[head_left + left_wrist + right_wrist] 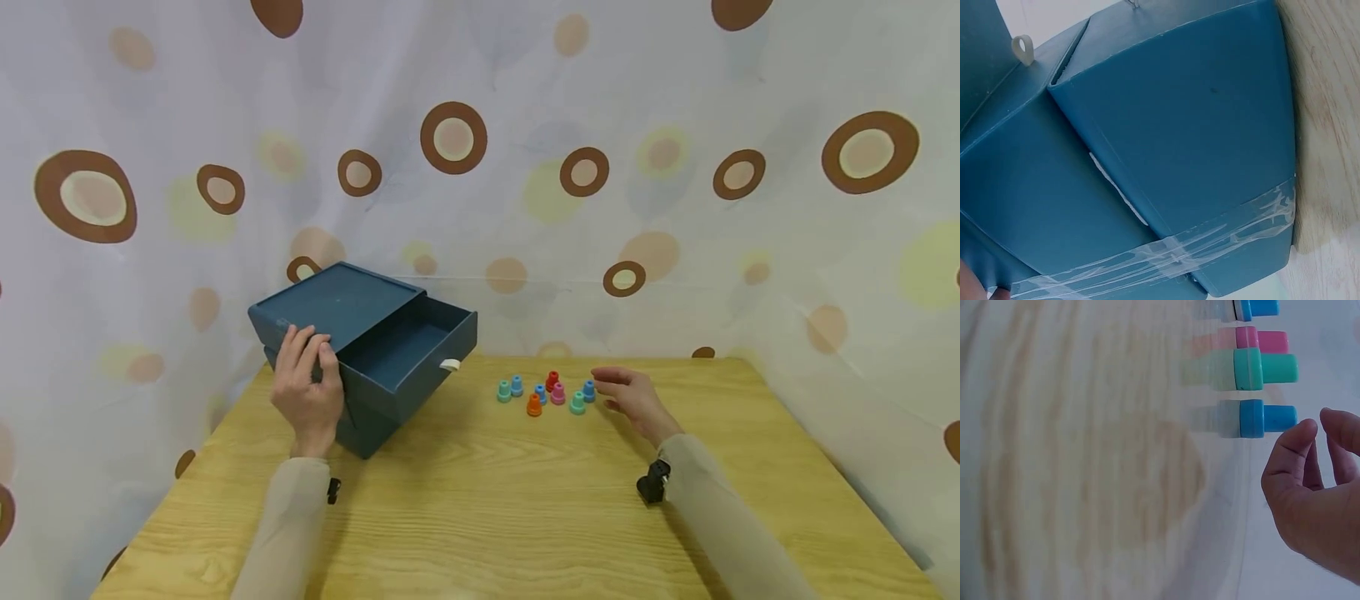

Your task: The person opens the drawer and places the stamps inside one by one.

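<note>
Head view: spotted curtain backdrop, light wooden table [480, 517]. Left hand [306, 387] grips corner of dark blue cardboard drawer box [360, 350], drawer open. Right hand [633, 400], fingers loosely extended, holds nothing, just right of cluster of small coloured plastic pegs [546, 393].

Left wrist view: clear tape band [1210, 240] wraps box; hand barely visible.

Right wrist view: thumb and forefinger [1294, 447] parted beside blue peg [1260, 418]. Risk: careless reach could topple neighbouring pegs.

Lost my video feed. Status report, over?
Left hand holds blue drawer box, drawer open. Right hand open beside coloured pegs, none held. Nothing between them.

I see a light wooden table [510, 508] against a pale curtain [525, 100] printed with brown rings and faded yellow and tan spots, evenly lit.
</note>
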Available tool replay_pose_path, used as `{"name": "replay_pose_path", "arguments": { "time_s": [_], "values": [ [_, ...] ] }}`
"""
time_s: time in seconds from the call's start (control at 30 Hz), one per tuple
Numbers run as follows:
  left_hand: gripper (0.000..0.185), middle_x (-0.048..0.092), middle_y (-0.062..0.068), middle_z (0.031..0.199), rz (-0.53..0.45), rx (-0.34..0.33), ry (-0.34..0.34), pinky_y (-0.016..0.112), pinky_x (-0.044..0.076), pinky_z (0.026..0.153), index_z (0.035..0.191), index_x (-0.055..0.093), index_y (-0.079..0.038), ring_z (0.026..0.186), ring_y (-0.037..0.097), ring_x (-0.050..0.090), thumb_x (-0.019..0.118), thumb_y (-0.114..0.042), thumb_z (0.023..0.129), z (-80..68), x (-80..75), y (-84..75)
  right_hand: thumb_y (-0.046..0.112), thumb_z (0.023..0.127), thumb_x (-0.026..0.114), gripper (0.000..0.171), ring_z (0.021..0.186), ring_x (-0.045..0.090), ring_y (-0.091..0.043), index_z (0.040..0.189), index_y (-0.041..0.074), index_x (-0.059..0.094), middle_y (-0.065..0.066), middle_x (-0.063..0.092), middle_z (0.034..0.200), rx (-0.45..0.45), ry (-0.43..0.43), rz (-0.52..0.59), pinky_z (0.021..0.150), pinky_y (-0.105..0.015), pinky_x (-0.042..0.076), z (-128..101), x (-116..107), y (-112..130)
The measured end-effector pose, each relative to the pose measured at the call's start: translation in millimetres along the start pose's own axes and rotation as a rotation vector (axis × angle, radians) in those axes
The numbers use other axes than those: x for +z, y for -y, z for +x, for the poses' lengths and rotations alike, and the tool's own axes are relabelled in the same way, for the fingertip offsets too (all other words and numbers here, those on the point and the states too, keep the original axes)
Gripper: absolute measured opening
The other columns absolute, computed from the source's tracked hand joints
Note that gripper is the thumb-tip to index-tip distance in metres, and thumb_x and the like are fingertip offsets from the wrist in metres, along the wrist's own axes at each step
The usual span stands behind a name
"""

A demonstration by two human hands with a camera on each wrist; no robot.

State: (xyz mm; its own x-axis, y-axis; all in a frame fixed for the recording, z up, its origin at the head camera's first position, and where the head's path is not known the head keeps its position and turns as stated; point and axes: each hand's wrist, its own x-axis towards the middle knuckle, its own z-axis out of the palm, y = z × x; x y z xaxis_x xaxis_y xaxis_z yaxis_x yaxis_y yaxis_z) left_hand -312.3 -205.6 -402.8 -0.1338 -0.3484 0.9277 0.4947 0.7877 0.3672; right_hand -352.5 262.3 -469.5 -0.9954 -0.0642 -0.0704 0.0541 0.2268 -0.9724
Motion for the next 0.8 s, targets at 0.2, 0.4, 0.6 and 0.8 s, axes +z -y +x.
{"name": "replay_pose_path", "arguments": {
  "time_s": [0.2, 0.4, 0.6, 0.8],
  "values": [
    [0.034, 0.074, 0.014, 0.108, 0.006, -0.009, -0.018, 0.043, 0.046, 0.107, 0.092, 0.077, -0.005, 0.117, 0.032, 0.064, 0.052, -0.028, 0.093, -0.2, 1.1, -2.3, 0.019, 0.100, 0.054, 0.049, 0.111, 0.056, -0.023, 0.144, -0.002, 0.045, -0.021, 0.046, 0.145, 0.004, 0.015, -0.030, 0.090, -0.031, 0.053, 2.8, 0.8, 0.0],
    [0.032, 0.074, 0.013, 0.108, 0.000, -0.010, -0.013, 0.044, 0.046, 0.107, 0.092, 0.077, -0.005, 0.117, 0.032, 0.064, 0.053, -0.026, 0.092, 0.2, 1.0, -3.0, 0.019, 0.099, 0.056, 0.048, 0.103, 0.054, -0.023, 0.142, -0.001, 0.047, -0.021, 0.048, 0.144, 0.013, 0.009, -0.079, 0.081, -0.028, 0.051, 6.6, 2.0, -0.3],
    [0.032, 0.074, 0.014, 0.107, -0.004, -0.003, -0.023, 0.044, 0.046, 0.107, 0.091, 0.077, -0.005, 0.116, 0.033, 0.064, 0.053, -0.026, 0.092, 0.8, 0.6, -2.3, 0.019, 0.099, 0.056, 0.047, 0.090, 0.051, -0.019, 0.142, 0.001, 0.049, -0.020, 0.049, 0.143, 0.022, 0.026, -0.152, 0.073, -0.027, 0.047, 11.8, 5.3, -1.1],
    [0.034, 0.073, 0.015, 0.108, 0.001, -0.005, -0.011, 0.043, 0.045, 0.108, 0.092, 0.077, -0.004, 0.117, 0.033, 0.064, 0.052, -0.028, 0.094, -0.1, 0.1, -1.6, 0.019, 0.100, 0.053, 0.045, 0.094, 0.052, -0.020, 0.141, 0.002, 0.051, -0.019, 0.052, 0.139, 0.031, 0.048, -0.213, 0.075, -0.026, 0.046, 15.9, 6.4, -0.5]
  ]
}}
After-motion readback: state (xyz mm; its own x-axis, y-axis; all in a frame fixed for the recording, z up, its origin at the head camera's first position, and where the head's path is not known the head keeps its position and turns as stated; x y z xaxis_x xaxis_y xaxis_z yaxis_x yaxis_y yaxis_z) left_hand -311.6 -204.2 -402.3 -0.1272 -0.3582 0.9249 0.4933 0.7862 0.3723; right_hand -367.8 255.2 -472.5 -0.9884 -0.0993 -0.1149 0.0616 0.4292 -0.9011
